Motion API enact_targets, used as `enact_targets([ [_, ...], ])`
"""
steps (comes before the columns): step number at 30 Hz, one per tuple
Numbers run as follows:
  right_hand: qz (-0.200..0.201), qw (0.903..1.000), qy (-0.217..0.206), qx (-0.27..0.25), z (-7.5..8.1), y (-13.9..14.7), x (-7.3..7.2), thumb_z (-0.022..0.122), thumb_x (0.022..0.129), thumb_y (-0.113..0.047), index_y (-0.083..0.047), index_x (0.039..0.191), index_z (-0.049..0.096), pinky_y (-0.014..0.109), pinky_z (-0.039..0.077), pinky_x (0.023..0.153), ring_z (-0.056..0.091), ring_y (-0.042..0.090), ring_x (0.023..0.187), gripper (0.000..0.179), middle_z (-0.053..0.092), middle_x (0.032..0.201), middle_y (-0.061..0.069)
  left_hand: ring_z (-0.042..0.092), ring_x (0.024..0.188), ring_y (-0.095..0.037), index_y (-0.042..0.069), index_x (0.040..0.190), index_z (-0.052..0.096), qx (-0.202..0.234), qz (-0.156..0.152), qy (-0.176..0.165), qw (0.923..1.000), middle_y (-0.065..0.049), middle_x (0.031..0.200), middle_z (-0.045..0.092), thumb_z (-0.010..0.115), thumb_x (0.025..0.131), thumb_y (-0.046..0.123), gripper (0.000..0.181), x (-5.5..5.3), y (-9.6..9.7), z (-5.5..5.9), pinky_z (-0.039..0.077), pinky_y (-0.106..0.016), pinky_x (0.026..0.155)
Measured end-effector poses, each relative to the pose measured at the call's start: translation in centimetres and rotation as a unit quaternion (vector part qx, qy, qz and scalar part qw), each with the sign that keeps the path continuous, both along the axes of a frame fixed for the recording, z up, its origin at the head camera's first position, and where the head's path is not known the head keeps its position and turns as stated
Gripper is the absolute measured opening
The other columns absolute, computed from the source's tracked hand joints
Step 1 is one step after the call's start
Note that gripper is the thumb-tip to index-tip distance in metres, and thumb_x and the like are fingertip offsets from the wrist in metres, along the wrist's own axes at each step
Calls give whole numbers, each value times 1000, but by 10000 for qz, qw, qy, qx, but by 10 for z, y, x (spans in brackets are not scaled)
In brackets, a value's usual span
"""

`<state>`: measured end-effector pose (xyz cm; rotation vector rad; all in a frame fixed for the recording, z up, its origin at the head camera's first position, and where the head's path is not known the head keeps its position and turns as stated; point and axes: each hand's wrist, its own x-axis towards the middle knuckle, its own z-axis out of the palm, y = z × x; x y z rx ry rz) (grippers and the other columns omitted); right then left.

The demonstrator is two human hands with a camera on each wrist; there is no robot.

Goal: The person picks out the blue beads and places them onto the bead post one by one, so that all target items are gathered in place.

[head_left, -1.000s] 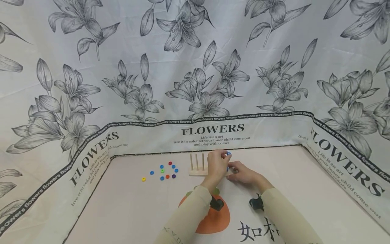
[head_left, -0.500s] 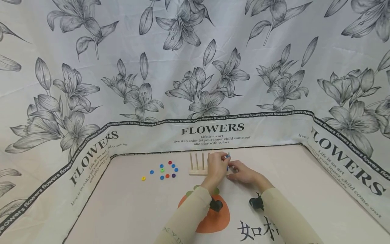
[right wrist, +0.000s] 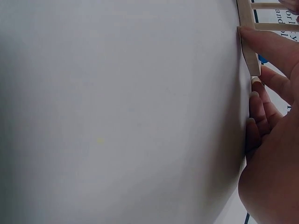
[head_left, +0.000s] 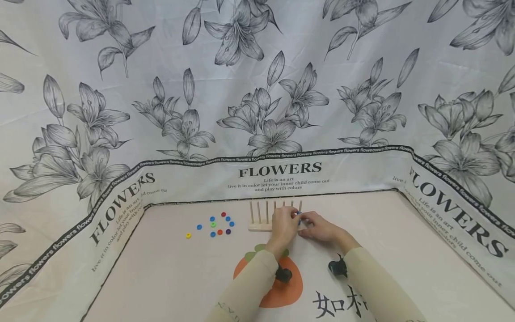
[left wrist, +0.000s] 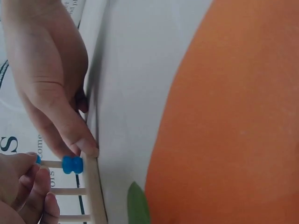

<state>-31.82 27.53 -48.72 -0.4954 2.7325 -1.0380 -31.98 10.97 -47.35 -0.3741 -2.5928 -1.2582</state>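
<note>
My left hand pinches a small blue bead partway down the rightmost peg of a wooden peg rack. Below it on that same peg, blue beads sit against the base. At the rack's right end, my right hand grips the base, thumb on its near side and fingers by its end, as the right wrist view shows. Several upright pegs to the left carry nothing visible. My left hand hides part of the middle pegs in the head view.
Several loose beads lie left of the rack, among them a yellow bead, a green bead, a red bead and a purple bead. A printed cloth wall stands close behind. An orange fruit print marks the tablecloth.
My left hand has lowered with the blue bead, from the top of the rightmost peg down along it, so the peg tops now show. The right hand stays at the rack's end.
</note>
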Motion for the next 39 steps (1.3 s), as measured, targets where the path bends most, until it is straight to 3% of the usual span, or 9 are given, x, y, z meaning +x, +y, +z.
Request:
enact_targets([
  [5,58,9999,53,-91,-9,4,-5,72,92,-34,-2,145,52,66,38,107,43,50,133,65,42,150,27,53,65,-4,8,105,79,-21,-9,-120,9999,9,71,63,78,91,16,16,1,0,-7,44,-18,57],
  [11,-158,9998,6,-155,-20,5,-12,72,91,-34,-4,146,51,64,38,108,45,44,133,66,43,150,22,54,65,-4,7,103,79,-67,-19,-120,9999,7,72,64,78,91,14,14,3,-1,-12,45,-18,56],
  [16,-253,9995,-36,-180,-17,2,-8,72,91,-28,0,146,50,63,39,108,45,45,132,65,43,149,23,54,64,-5,8,100,79,-174,43,-177,9997,6,72,65,79,89,11,12,4,-1,-15,45,-18,55],
  [24,-88,9999,91,-74,-7,0,-1,70,93,-30,3,145,49,63,39,108,45,48,131,65,42,148,28,54,63,-5,7,102,78,-411,63,-242,9988,8,70,63,80,89,15,15,7,-2,-12,45,-19,56],
  [32,-137,9999,-4,98,-1,-2,3,69,95,-33,4,149,42,63,39,108,43,50,133,71,38,150,30,55,68,-8,10,104,76,-1208,-133,-329,9920,6,77,65,79,88,17,18,20,-34,-1,46,-22,58],
  [39,-134,9998,-100,78,-1,-6,1,69,94,-31,7,149,41,63,39,109,43,50,133,72,37,150,31,57,71,-9,8,115,72,-1234,-536,-478,9898,3,87,67,77,90,19,28,22,-83,7,48,-24,61],
])
